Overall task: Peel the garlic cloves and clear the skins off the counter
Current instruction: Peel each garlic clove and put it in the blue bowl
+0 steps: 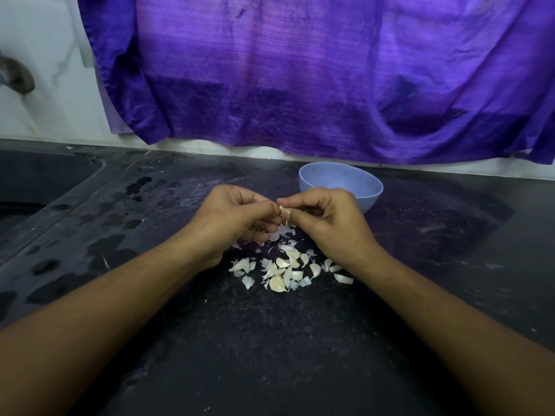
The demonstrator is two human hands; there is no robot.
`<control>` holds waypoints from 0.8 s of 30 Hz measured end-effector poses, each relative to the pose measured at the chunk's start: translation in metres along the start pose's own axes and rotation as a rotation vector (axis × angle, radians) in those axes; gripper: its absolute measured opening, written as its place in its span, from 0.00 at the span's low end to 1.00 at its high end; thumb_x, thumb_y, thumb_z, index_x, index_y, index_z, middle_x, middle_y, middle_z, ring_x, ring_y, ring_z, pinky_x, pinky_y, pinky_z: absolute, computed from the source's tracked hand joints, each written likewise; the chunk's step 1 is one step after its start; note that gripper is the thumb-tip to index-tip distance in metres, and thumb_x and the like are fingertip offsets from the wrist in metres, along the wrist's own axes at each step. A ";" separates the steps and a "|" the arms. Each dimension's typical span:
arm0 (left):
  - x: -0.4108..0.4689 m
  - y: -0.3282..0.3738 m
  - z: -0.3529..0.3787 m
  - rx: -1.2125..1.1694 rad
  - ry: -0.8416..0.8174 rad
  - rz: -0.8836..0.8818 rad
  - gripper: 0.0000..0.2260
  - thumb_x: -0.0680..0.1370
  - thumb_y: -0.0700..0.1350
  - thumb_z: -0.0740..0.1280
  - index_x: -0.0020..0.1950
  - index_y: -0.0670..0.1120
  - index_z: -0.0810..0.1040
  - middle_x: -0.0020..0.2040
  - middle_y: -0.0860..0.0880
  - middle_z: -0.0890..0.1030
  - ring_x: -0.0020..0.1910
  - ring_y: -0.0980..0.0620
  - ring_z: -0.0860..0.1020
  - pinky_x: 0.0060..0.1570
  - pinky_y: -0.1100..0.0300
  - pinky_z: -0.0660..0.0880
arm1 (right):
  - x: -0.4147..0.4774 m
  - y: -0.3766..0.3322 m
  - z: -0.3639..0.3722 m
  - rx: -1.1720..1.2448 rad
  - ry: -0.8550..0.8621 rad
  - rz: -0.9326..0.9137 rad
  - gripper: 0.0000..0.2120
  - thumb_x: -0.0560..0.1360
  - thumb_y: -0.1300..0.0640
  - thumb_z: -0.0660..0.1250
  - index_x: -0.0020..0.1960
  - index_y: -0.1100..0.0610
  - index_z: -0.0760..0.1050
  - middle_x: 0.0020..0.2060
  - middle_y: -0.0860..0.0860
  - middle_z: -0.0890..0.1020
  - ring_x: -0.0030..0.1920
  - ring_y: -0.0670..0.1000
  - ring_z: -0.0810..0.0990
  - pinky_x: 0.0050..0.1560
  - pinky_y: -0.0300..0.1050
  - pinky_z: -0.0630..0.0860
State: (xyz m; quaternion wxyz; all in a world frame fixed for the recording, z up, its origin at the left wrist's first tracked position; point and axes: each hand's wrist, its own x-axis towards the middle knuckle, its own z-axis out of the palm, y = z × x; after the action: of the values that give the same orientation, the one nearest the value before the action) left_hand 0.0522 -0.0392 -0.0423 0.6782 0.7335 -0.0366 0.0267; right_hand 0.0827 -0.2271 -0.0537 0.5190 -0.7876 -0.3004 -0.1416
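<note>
Our forearms (99, 334) meet at a clove (283, 210), pinched by both left hand (237, 220) and right hand (330, 226) just in front of the bowl (374, 195); the pile (288, 271) lies farther from the bowl, toward us.

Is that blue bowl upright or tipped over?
Upright: the blue bowl sits base-down on the counter, its open rim facing up.
</note>
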 end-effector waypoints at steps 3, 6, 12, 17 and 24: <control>0.000 0.000 0.003 -0.010 0.050 -0.008 0.04 0.77 0.36 0.72 0.46 0.35 0.85 0.42 0.38 0.87 0.36 0.52 0.83 0.37 0.61 0.82 | -0.001 -0.001 0.004 -0.022 0.016 -0.007 0.08 0.77 0.63 0.75 0.55 0.58 0.87 0.46 0.48 0.88 0.48 0.47 0.87 0.53 0.53 0.84; 0.000 0.002 0.004 -0.020 0.074 -0.006 0.04 0.77 0.37 0.73 0.46 0.35 0.85 0.39 0.41 0.86 0.35 0.53 0.83 0.37 0.60 0.82 | 0.000 -0.002 0.005 0.008 0.027 0.006 0.08 0.77 0.62 0.74 0.56 0.58 0.86 0.47 0.48 0.88 0.48 0.47 0.87 0.54 0.52 0.84; 0.000 0.005 0.004 -0.033 0.064 -0.005 0.04 0.77 0.37 0.72 0.46 0.36 0.85 0.39 0.43 0.86 0.35 0.55 0.82 0.35 0.62 0.81 | 0.002 -0.005 0.004 0.217 -0.002 0.059 0.10 0.75 0.68 0.75 0.55 0.64 0.84 0.45 0.59 0.87 0.47 0.58 0.87 0.54 0.50 0.84; 0.002 0.003 0.005 -0.040 0.052 -0.033 0.06 0.78 0.40 0.73 0.47 0.37 0.84 0.36 0.46 0.85 0.35 0.54 0.82 0.36 0.60 0.82 | 0.002 -0.011 0.005 0.362 0.063 0.070 0.08 0.76 0.68 0.73 0.55 0.65 0.83 0.46 0.59 0.87 0.46 0.49 0.86 0.50 0.40 0.82; 0.008 -0.002 -0.005 0.089 0.131 -0.014 0.08 0.81 0.43 0.68 0.46 0.41 0.83 0.40 0.44 0.84 0.40 0.49 0.83 0.38 0.54 0.83 | 0.002 -0.012 0.000 0.474 0.009 0.204 0.10 0.81 0.64 0.68 0.62 0.61 0.79 0.49 0.59 0.87 0.50 0.55 0.87 0.56 0.50 0.83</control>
State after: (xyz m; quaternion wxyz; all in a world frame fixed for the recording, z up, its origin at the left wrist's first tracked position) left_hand 0.0605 -0.0339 -0.0434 0.6460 0.7599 0.0142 0.0716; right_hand 0.0769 -0.2228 -0.0441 0.7021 -0.6695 -0.2419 -0.0178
